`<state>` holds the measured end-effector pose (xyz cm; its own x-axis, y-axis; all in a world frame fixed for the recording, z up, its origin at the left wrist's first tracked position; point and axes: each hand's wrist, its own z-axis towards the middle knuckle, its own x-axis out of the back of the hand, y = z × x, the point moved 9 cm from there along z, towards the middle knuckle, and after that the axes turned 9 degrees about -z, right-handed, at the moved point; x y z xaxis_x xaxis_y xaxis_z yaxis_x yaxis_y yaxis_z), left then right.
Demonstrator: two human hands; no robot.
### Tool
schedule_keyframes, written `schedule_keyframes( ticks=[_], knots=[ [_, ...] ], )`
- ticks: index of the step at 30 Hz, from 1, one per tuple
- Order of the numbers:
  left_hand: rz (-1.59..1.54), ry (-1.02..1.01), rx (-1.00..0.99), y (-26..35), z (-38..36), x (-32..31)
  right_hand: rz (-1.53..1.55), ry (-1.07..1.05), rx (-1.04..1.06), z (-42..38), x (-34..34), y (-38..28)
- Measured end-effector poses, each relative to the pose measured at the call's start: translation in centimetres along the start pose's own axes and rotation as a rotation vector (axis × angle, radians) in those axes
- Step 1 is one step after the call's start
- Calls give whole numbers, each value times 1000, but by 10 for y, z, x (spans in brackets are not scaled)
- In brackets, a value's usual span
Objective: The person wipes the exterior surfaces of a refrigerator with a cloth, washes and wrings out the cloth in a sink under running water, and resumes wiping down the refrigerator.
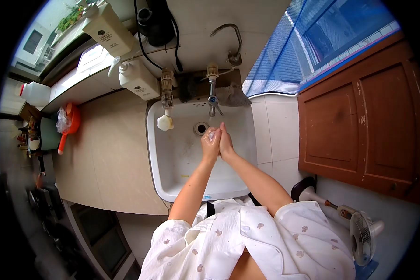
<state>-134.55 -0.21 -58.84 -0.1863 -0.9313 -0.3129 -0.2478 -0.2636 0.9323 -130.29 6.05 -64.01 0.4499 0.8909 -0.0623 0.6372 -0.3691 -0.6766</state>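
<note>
Pressing left hand (209, 143) and right hand (226, 142) together over the white sink (157, 172), palm side to palm side, with both forearms reaching in from the near rim. Curling the left fingers into a narrow grip and laying the right hand along them, straighter, leaving hardly any gap. Showing a pale, shiny patch at the top of the grip; being unable to tell foam, water or a small object there, and so unable to call the grip loaded or bare.

Finding the tap (213, 99) straight ahead of the grip, near but apart, pointing its spout back this way. Running its long axis from the far rim toward the grip, lining up more with the left hand than the right. Hardly separating the two hands by nearness to the spout. Not making out for certain any stream between spout and grip.

Having the drain hole (201, 128) just beside the grip, ahead and to the left. Seeing a white knob (165, 122) farther left and ahead, a grey cloth (233, 95) bunched ahead and right, and an orange dipper (71, 119) far left, by the end of the surface (112, 154).
</note>
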Motion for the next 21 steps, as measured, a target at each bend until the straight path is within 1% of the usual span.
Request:
schedule_keyframes(
  ticks=[1, 2, 3, 4, 5, 7, 8, 11, 12, 14, 15, 16, 17, 18, 20, 21],
  knots=[
    [-30, 31, -13, 4, -2, 0, -120, 125, 81, -5, 9, -9],
    [-59, 60, -26, 8, -3, 1, -120, 124, 84, -10, 9, -11],
    [-59, 60, -28, 7, -3, 2, -241, 172, 160, -16, 12, -20],
    [-100, 67, 23, 1, -2, 5, -362, 220, 235, -23, 14, -30],
    [-141, 74, 76, -6, -3, 8, -361, 219, 235, -24, 14, -29],
    [-159, 98, 101, -11, -4, 10, -457, 246, 351, -29, 12, -38],
    [-178, 122, 127, -14, -4, 12, -457, 246, 353, -29, 12, -38],
    [-193, 162, 156, -22, -1, 18, -517, 253, 409, -30, 11, -39],
    [-193, 162, 155, -23, 0, 19, -563, 224, 447, -31, 8, -41],
    [-468, 313, 378, -43, -4, 25, -609, 194, 486, -27, 6, -36],
    [-467, 313, 375, -41, -3, 26, -665, 203, 604, -27, 3, -39],
    [-536, 327, 458, -42, -5, 23, -721, 211, 723, -32, -1, -47],
    [-605, 339, 541, -45, -8, 19, -721, 211, 725, -31, 0, -47],
    [-606, 338, 540, -48, -3, 25, -729, 170, 743, -29, -2, -47],
    [-592, 193, 713, -76, 4, 28, -739, 130, 765, -33, -2, -62],
    [-596, 189, 712, -88, 10, 31, -839, -27, 488, -18, -4, -53]
  ],
)
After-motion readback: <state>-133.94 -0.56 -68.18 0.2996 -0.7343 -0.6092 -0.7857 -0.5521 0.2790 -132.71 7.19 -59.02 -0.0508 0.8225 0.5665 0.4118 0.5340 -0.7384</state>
